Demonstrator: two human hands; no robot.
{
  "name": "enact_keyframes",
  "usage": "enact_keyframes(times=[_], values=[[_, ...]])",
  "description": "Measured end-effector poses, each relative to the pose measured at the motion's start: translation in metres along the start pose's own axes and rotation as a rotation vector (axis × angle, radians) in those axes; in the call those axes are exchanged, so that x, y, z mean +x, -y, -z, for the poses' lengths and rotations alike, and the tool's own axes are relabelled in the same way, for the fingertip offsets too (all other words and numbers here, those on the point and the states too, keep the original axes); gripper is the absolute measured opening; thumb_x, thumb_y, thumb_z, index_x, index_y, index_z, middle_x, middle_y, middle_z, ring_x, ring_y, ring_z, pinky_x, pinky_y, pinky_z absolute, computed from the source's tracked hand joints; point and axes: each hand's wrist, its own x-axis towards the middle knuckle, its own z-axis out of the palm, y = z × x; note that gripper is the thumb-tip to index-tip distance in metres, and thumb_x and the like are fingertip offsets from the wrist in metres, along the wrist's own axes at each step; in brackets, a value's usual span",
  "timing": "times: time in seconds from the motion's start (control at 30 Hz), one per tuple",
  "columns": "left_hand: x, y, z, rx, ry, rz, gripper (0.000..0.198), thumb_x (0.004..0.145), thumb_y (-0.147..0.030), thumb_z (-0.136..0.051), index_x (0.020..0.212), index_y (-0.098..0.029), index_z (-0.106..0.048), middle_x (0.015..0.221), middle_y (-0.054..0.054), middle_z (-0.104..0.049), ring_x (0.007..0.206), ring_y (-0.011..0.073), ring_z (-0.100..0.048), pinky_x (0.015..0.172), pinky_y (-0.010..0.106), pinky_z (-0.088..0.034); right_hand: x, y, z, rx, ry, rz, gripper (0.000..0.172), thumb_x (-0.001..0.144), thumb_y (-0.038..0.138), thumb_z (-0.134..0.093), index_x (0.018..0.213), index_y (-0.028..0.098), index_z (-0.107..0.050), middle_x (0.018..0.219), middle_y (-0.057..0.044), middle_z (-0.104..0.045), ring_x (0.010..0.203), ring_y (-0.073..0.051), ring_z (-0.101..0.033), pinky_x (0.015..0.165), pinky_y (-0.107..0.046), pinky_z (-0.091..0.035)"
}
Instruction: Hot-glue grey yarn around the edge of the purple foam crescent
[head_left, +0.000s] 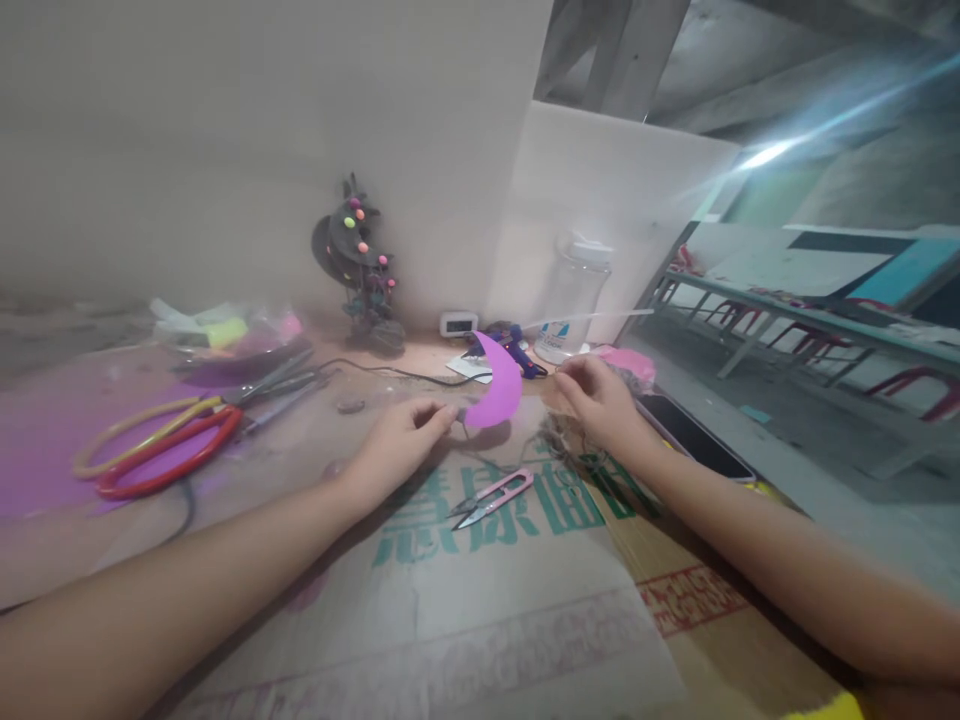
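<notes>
My left hand (pixel 409 440) is closed, thumb and fingers pinching the lower tip of a purple crescent-moon cutout (pixel 504 388). The crescent stands upright above the work surface, and a small dark bit shows at my fingertips. To its right, my right hand (pixel 600 400) has thumb and fingers pressed together; anything between them is too fine to make out. Beneath that hand lies a loose tangle of brownish twine (pixel 570 435). Pink thread snips (pixel 504 492) rest on the printed sheet (pixel 465 620) between my forearms.
Big scissors (pixel 176 445) with red and yellow handles lie left on purple sheet material. A dark crescent ornament (pixel 352 255) with coloured beads stands by the wall. Behind are a small white clock (pixel 458 323), a glue gun (pixel 514 345) and a clear bottle (pixel 574 300). A phone (pixel 697 435) lies right.
</notes>
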Motion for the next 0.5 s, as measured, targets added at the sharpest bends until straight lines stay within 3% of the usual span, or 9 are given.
enact_keyframes(times=[0.1, 0.2, 0.33, 0.5], values=[[0.001, 0.003, 0.000, 0.029, 0.015, -0.021, 0.036, 0.085, -0.049, -0.051, 0.078, -0.016, -0.066, 0.067, -0.001, -0.059, 0.064, 0.0164, -0.052, 0.059, 0.025, -0.035, 0.018, -0.023, -0.004, -0.044, 0.110, -0.128, 0.035, 0.085, 0.027, -0.054, 0.117, 0.014, -0.056, 0.110, -0.012, -0.065, 0.097, -0.021, -0.062, 0.086, -0.037, -0.049], [0.001, 0.004, -0.001, 0.020, 0.038, -0.023, 0.036, 0.085, -0.049, -0.051, 0.079, -0.017, -0.067, 0.065, -0.001, -0.059, 0.063, 0.0162, -0.051, 0.058, 0.024, -0.034, 0.040, -0.038, -0.013, -0.078, 0.215, -0.178, 0.050, 0.082, 0.026, -0.059, 0.130, 0.011, -0.051, 0.125, -0.018, -0.062, 0.107, -0.025, -0.062, 0.092, -0.039, -0.048], [0.000, 0.003, -0.001, -0.016, 0.047, -0.029, 0.037, 0.088, -0.047, -0.048, 0.074, -0.016, -0.064, 0.062, -0.002, -0.055, 0.061, 0.0152, -0.050, 0.058, 0.024, -0.034, 0.073, -0.045, -0.031, -0.109, 0.294, -0.192, 0.047, 0.080, 0.027, -0.063, 0.124, 0.011, -0.059, 0.118, -0.016, -0.067, 0.103, -0.025, -0.065, 0.092, -0.035, -0.047], [0.000, 0.004, -0.001, -0.019, 0.067, -0.030, 0.037, 0.089, -0.044, -0.046, 0.068, -0.017, -0.060, 0.060, -0.003, -0.053, 0.060, 0.0141, -0.049, 0.058, 0.024, -0.035, 0.092, -0.041, -0.057, -0.126, 0.341, -0.266, 0.036, 0.074, 0.034, -0.073, 0.100, 0.009, -0.069, 0.095, -0.013, -0.074, 0.087, -0.024, -0.067, 0.078, -0.029, -0.049]])
